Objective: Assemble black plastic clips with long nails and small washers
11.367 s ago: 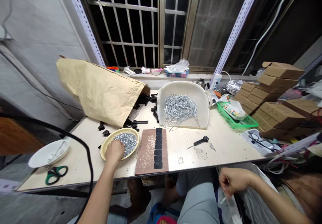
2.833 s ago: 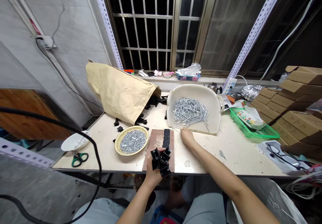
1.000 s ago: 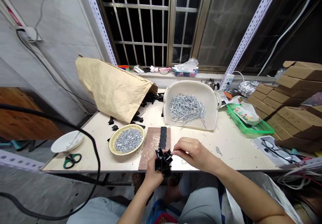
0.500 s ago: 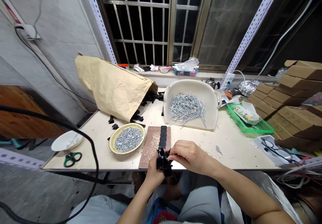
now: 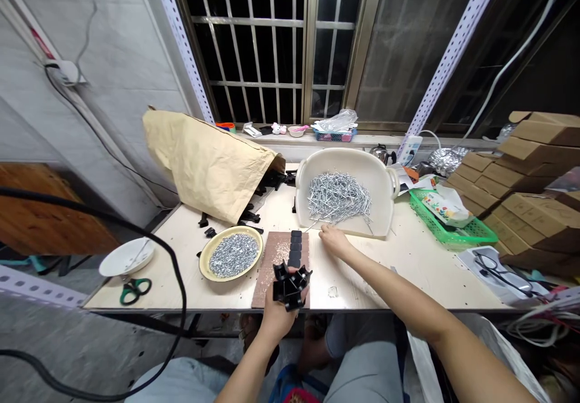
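A: Item count?

B: One white plastic basin [image 5: 382, 202], centre of frame, holding slender metal pins [image 5: 339, 197], too many to count. One yellow-rimmed bowl [image 5: 205, 263], left of centre, full of small silvery metal bits [image 5: 233, 255], likewise uncounted. One pair of green-handled scissors [image 5: 135, 290], lower left. One brown board [image 5: 263, 294], lower centre, bearing one row of black pads [image 5: 295, 248]; at least four visible.

A: Handled pieces, appearance?

B: Black plastic parts [image 5: 290, 285], lower centre, seen over the board's lower end. Glossy, angular, forked tips pointing several ways. Bunched; exact number not resolvable.

A: Hands?

B: Left hand [image 5: 276, 316]: fingers curled round the bunch, whose tips protrude above the grip. Right hand [image 5: 334, 243]: just below the basin's front lip, fingertips drawn together, well apart from the left. Cannot tell whether a pin is pinched there.
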The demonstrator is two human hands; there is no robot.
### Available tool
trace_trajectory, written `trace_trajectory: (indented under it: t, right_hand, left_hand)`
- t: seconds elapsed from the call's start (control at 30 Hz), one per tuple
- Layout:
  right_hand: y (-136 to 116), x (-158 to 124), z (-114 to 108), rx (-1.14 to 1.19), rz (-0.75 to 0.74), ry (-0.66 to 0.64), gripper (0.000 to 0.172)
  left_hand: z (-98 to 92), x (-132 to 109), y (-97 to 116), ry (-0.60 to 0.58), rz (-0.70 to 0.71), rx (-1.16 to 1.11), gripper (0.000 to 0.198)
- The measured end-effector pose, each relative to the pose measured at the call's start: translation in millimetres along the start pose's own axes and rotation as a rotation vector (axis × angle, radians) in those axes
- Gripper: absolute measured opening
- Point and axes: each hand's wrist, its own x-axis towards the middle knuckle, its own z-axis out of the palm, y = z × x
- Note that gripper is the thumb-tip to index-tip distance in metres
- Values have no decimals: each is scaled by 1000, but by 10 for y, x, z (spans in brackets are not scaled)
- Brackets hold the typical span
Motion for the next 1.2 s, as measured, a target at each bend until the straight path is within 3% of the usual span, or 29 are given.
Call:
trace_trajectory:
  t: [0.13, 0.3, 0.4, 0.5, 0.57, 0.7, 0.77, 0.87, 0.93, 1.03, 1.2]
  right_hand:
    - [45, -38, 214, -8, -4, -73, 24]
    - [25, -440, 363, 46, -39, -168, 12]
    - [55, -537, 398, 70, 107, -134, 15]
    - [106, -451, 413, 108, 297, -87, 25]
    - [127, -374, 403, 164, 341, -77, 30]
    - [71, -374, 218, 300, 280, -23, 32]
    - [-26, -466, 23, 508, 175, 127, 28]
    - [-230, -648, -307, 1011, -58, 466, 19]
    - [-357, -754, -469, 1189, -169, 540, 17]
    - [-456, -862, -567, 1137, -205, 513, 10]
    - [-397, -960, -623, 999, -188, 553, 6]
  left_hand:
    - [-40, -17, 10, 20, -31, 4, 30]
    - [-48, -20, -86, 57, -67, -31, 33]
    - [16, -14, -93, 16, -39, -49, 32]
    - [94, -23, -29, -59, -76, -71, 33]
    - [120, -41, 33, -99, -94, -73, 33]
    - [96, -85, 133, -175, -96, -40, 31]
    - [83, -100, 154, -236, -100, -18, 29]
    - [103, -106, 152, -313, -107, 0, 27]
    - [131, -102, 141, -327, -117, 3, 26]
    - [152, -94, 133, -326, -127, 8, 26]
    - [128, -91, 139, -342, -131, 3, 26]
